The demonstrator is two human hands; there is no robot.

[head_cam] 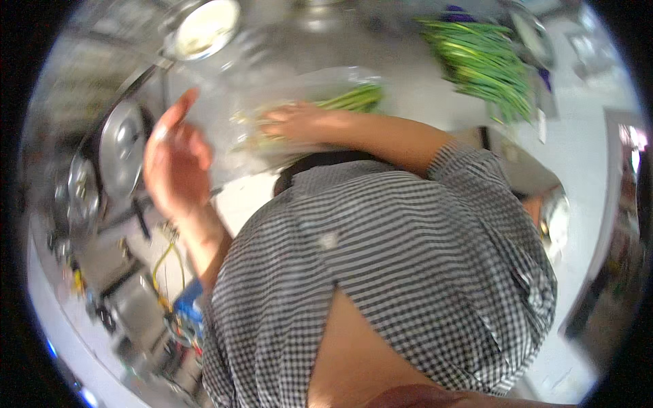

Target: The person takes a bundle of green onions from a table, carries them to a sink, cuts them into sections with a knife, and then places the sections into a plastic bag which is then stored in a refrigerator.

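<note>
Raised off the metal worktop at the left, my left hand has some fingers curled and one stretched out. I see nothing held in it. My right hand reaches across in front of me and rests over the pale ends of a small bunch of green stalks. Blur hides whether its fingers close around them. Pale scraps lie around its fingertips. What looks like clear plastic shows just beyond the bunch.
A large pile of long green stalks lies at the far right. At the back left stands a white-filled bowl. Metal pans are beyond the worktop's left side, with a yellow hose lower down.
</note>
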